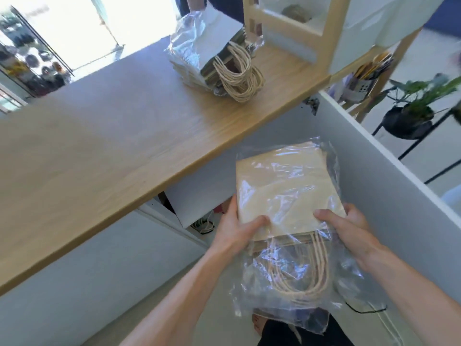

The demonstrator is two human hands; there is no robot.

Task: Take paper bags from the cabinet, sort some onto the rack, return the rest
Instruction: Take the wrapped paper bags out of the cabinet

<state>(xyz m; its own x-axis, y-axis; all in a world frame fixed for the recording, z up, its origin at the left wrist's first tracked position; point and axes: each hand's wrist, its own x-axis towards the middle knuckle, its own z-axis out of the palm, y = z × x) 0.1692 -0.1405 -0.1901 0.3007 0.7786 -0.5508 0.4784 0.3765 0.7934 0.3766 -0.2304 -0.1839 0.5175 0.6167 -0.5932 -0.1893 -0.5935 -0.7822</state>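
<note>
I see my left hand point(239, 228) and right hand point(349, 226) each pinching a near corner of a flat cream paper-bag stack in crinkly clear plastic point(287, 191), which is held beside the smooth white cabinet door point(374, 171). Beyond, a second wrapped bag stack point(214, 61) lies on the grained wooden countertop point(112, 146).

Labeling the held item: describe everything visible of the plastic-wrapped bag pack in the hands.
The pack is a flat stack of tan paper bags in a clear, crinkled plastic sleeve. Twisted cord handles point toward the person, inside the sleeve's loose end. It is held below the edge of the wooden counter, beside the open white cabinet door. The left hand and right hand grip its near corners, thumbs on top.
</note>
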